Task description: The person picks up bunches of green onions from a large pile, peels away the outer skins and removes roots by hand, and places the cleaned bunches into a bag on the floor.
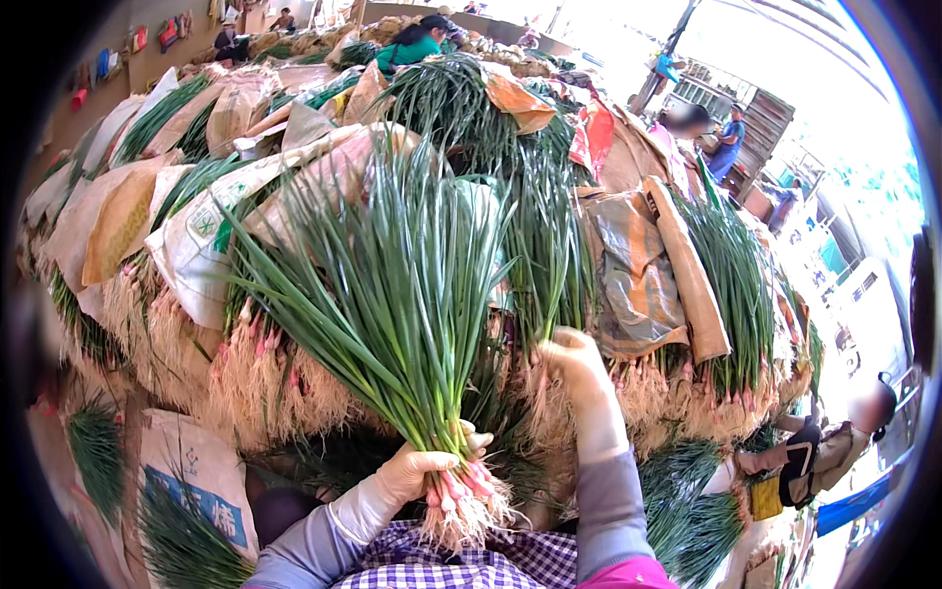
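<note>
My left hand (432,463) is wrapped round a thick bunch of spring onions (402,294) just above their pink bulbs. Long green leaves fan up and to the left, while pale roots hang over my checked apron (442,564). Beside it on the right, my gloved right hand (579,368) reaches to the edge of the heap, fingers closed around the lower stalks of other spring onions (549,260). How many stalks are in those fingers is hidden.
A big heap of spring onions, roots outward, spreads ahead, partly covered by woven sacks (633,265). Loose bunches (692,510) lie low at right. A printed sack (196,471) stands at lower left. Several people are around, one person (834,447) close by at right.
</note>
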Available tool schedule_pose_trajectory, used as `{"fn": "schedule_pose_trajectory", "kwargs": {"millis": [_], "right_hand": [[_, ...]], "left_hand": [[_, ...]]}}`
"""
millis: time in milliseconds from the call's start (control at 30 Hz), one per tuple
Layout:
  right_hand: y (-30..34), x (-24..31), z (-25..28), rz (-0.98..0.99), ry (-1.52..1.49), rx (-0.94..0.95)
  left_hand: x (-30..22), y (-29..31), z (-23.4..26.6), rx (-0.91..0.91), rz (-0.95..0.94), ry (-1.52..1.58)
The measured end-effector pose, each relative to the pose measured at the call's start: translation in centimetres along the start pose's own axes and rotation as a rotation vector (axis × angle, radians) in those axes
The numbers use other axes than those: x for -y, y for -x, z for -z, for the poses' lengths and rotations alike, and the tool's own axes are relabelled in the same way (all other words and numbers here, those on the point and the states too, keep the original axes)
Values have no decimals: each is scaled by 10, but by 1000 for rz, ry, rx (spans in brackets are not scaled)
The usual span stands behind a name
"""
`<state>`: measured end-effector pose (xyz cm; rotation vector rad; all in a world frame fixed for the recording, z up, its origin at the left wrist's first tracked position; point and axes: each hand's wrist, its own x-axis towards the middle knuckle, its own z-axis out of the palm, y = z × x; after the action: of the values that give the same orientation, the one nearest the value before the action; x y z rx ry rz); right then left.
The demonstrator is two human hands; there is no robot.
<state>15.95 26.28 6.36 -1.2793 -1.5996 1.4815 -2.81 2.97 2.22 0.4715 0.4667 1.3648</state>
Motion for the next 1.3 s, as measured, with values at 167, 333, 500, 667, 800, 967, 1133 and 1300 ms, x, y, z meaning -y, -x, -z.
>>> {"fn": "schedule_pose_trajectory", "kwargs": {"millis": [167,333,500,667,800,967,1133,1300], "right_hand": [[106,-15,-80,180,460,84],[110,-32,-102,207,79,-129],[95,-51,-70,85,372,314],[115,7,-101,-214,-464,345],[113,-15,-110,-138,-112,158],[82,-47,-77,52,35,38],[33,-13,-35,319,895,-368],[-48,-13,41,40,1414,-578]], "left_hand": [[-8,6,-6,-5,207,-107],[11,2,0,-39,72,86],[8,9,7,71,103,166],[0,7,15,166,213,-60],[4,9,-1,-35,76,-65],[8,11,-14,97,-11,115],[-2,11,-1,-53,-10,99],[-2,5,-7,37,-10,122]]}}
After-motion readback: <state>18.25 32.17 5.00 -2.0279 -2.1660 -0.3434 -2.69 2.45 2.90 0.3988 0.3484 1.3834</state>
